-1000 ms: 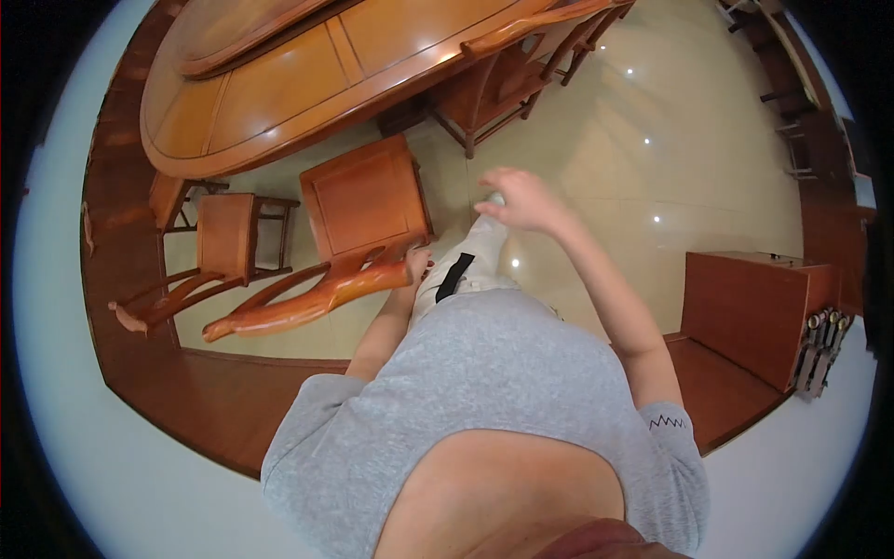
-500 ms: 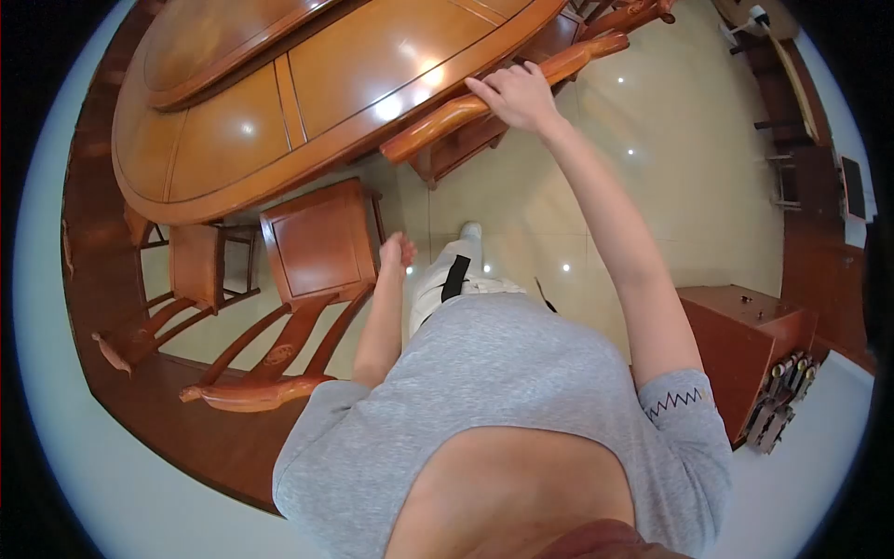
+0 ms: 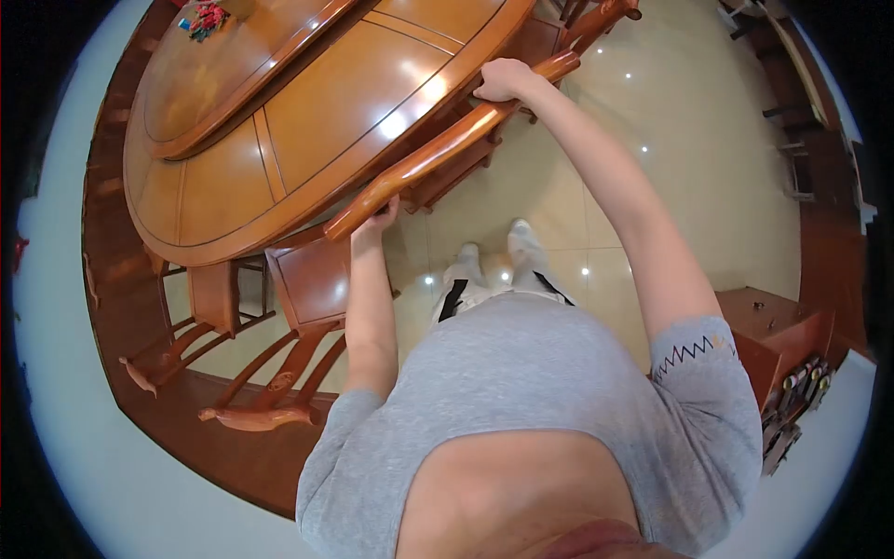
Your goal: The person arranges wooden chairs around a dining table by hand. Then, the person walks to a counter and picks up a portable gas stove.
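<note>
My right hand point(image 3: 505, 80) is closed round the top rail of a wooden chair point(image 3: 433, 156), near the rail's far end. At the rail's near end, my left hand point(image 3: 380, 216) grips it from beneath, and its fingers are partly hidden. This chair stands against the edge of the large round wooden table point(image 3: 326, 140), its seat mostly hidden under the rail. Left of my left forearm is another wooden chair point(image 3: 312, 279) with its back toward me.
More wooden chairs stand around the table, one at the left point(image 3: 212, 296). A red-brown cabinet point(image 3: 768, 326) is at the right. On the table's raised centre lies a small red and green object point(image 3: 207, 19). My feet are on the tiled floor point(image 3: 549, 200).
My right hand has stayed on the chair's rail since half a second ago. My left hand has moved up from beside the other chair and taken hold of the rail's near end.
</note>
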The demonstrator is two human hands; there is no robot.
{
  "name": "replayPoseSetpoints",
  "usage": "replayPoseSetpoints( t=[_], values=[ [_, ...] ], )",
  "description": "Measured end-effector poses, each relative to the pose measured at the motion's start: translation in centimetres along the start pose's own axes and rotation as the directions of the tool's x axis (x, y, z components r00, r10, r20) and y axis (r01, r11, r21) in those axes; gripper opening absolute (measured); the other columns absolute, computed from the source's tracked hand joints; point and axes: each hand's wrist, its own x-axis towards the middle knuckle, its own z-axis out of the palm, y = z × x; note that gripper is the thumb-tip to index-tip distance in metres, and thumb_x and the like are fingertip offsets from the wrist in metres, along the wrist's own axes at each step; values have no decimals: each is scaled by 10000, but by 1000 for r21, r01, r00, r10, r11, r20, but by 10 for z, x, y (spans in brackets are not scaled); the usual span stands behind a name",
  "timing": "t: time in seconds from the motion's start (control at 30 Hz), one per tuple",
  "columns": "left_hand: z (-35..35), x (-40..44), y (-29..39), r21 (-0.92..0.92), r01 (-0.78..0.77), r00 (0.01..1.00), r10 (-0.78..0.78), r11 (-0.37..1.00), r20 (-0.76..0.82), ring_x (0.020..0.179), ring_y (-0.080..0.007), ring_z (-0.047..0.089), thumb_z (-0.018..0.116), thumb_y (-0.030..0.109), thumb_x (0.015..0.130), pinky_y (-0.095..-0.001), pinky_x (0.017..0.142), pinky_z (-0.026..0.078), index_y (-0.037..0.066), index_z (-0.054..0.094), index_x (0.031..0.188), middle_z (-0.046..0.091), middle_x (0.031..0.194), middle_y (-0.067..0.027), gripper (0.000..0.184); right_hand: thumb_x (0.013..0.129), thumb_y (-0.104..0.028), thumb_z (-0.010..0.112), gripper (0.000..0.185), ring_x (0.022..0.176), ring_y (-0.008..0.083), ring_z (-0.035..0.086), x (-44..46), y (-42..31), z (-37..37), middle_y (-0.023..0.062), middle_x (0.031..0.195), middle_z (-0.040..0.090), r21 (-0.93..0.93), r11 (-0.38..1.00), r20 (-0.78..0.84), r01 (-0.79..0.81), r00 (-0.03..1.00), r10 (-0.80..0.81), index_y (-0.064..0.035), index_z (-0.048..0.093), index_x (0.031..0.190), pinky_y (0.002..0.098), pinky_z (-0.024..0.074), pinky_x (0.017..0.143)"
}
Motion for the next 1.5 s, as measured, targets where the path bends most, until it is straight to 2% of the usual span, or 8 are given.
replayPoseSetpoints(
  t=[0.03, 0.17, 0.2, 0.3, 0.4, 0.57, 1.07, 1.5],
  values=[
    [-6, -10, -8, -39, 18, 998, -16, 999, 57, 1028, -320, 640, 484, 325, 940, -489, 858, 536, 45, 622, 1109, 666, 1127, -132, 354, 826, -433, 627, 494, 954, 358, 661, 4, 8, -1, 221, 1021, 682, 70, 996, 82, -54, 995, 48, 40, 698, 952, 445, 521, 843],
    [-86, 30, 8, 248, -38, 933, -54, 968, 355, 875, -191, 665, 540, 258, 943, -359, 837, 539, 7, 608, 974, 688, 1012, -90, 262, 787, -451, 627, 504, 1039, 336, 639, -12, 51, -1, 198, 1118, 664, 54, 994, 229, 96, 968, -106, -19, 708, 1034, 413, 508, 873],
    [-89, 26, -3, 229, -53, 936, -32, 972, 350, 875, -191, 665, 540, 258, 943, -359, 837, 539, 7, 608, 974, 688, 1012, -90, 262, 802, -553, 614, 611, 1035, 353, 633, -19, 59, 5, 212, 1124, 657, 85, 984, 314, 155, 933, -174, 7, 700, 1034, 426, 503, 869],
    [-90, -15, -44, 161, 117, 944, -160, 980, 289, 781, -187, 644, 510, 265, 969, -330, 763, 544, -8, 569, 901, 667, 860, -83, 288, 845, -668, 491, 759, 961, 395, 640, -56, 74, 34, 255, 1015, 667, 189, 942, 310, 277, 894, -324, 56, 705, 918, 446, 503, 845],
    [-77, -60, -102, -49, 446, 882, -430, 894, 193, 666, -158, 579, 536, 214, 965, -275, 657, 524, -13, 516, 942, 574, 777, -66, 229, 857, -743, 386, 864, 866, 412, 649, -104, 85, 50, 268, 853, 670, 219, 914, 301, 341, 868, -396, 54, 707, 772, 452, 510, 796],
    [-127, -81, -151, 74, -50, 997, 53, 996, -47, 611, -138, 556, 563, 96, 932, -219, 498, 489, -3, 467, 1034, 565, 802, -116, 172, 874, -737, 355, 846, 792, 380, 652, -164, 88, 94, 233, 757, 665, 216, 915, 480, 341, 779, -403, 17, 695, 696, 447, 512, 751],
    [-126, -94, -205, 16, -261, 965, 261, 965, 13, 570, -127, 536, 580, 30, 877, -213, 500, 492, -6, 496, 918, 540, 751, -86, 100, 957, -585, 366, 754, 667, 381, 622, -176, 96, 97, 220, 617, 607, 141, 899, 440, 415, 787, -432, 22, 637, 599, 453, 485, 691],
    [-135, -93, -200, -79, -138, 990, 140, 987, 22, 607, -135, 553, 510, 87, 940, -224, 546, 529, -16, 379, 1082, 529, 797, -102, 219, 955, -596, 366, 774, 706, 386, 630, -161, 89, 68, 239, 659, 622, 150, 929, 545, 339, 755, -364, 42, 630, 607, 461, 484, 729]
  ],
)
